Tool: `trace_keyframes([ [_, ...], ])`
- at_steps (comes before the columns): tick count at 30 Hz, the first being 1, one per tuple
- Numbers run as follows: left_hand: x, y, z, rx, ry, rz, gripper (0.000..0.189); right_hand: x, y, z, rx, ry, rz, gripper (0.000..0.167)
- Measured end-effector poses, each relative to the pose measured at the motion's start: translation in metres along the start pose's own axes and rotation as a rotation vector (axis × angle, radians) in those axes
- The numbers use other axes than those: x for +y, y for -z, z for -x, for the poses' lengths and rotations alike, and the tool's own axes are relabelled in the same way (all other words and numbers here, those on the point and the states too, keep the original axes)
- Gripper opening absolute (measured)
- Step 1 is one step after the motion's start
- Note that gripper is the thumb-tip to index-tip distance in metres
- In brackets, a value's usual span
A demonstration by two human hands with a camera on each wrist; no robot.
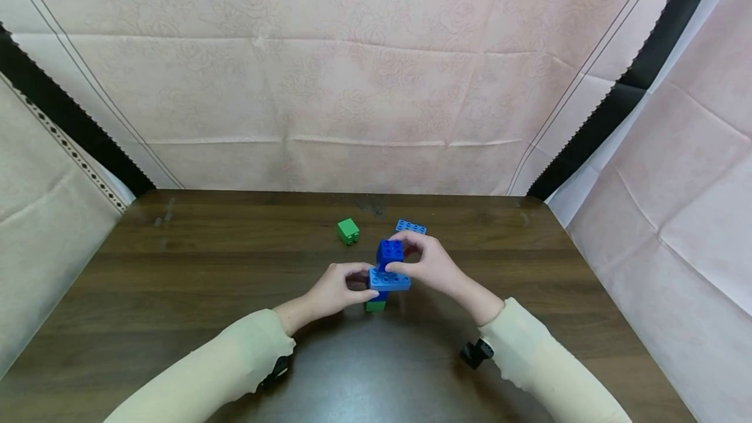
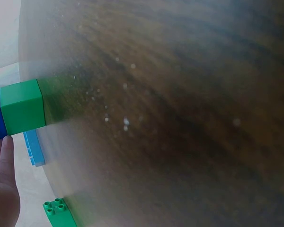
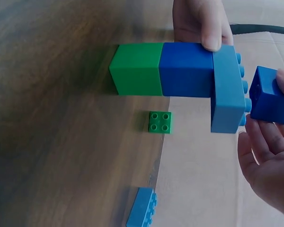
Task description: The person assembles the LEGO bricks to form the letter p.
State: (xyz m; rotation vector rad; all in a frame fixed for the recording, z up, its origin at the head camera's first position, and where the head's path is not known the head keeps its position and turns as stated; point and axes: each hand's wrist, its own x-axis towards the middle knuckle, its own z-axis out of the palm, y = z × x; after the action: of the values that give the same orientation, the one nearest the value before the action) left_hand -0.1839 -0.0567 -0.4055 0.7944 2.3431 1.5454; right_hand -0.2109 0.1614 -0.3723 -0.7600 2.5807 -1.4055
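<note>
A stack of building blocks stands on the table: a green block [image 3: 136, 70] at the bottom, a dark blue block [image 3: 186, 69] on it, and a long light blue block [image 1: 390, 281] on top, jutting to the right. My left hand [image 1: 335, 290] grips the stack from the left, its thumb near the joint of the two blue blocks. Between thumb and fingers my right hand [image 1: 427, 265] pinches a second dark blue block [image 1: 390, 251]. In the right wrist view that block hovers just apart from the light blue block's studs.
A loose green block [image 1: 348, 232] lies on the table [image 1: 235, 247] behind the stack, to the left. Another light blue block [image 1: 410, 226] lies behind my right hand, partly hidden by it. Pale patterned cloth [image 1: 352, 96] hangs beyond the table's far edge.
</note>
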Motion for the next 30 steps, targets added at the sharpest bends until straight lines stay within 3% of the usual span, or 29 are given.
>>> trace_keyframes([
  [18, -0.001, 0.001, 0.000, -0.016, 0.001, 0.033, 0.034, 0.001, -0.009, 0.002, -0.100, 0.010, -0.022, 0.036],
  [30, -0.001, 0.001, 0.000, -0.012, -0.009, 0.031, 0.034, 0.001, -0.012, 0.002, -0.108, 0.105, 0.078, 0.037],
])
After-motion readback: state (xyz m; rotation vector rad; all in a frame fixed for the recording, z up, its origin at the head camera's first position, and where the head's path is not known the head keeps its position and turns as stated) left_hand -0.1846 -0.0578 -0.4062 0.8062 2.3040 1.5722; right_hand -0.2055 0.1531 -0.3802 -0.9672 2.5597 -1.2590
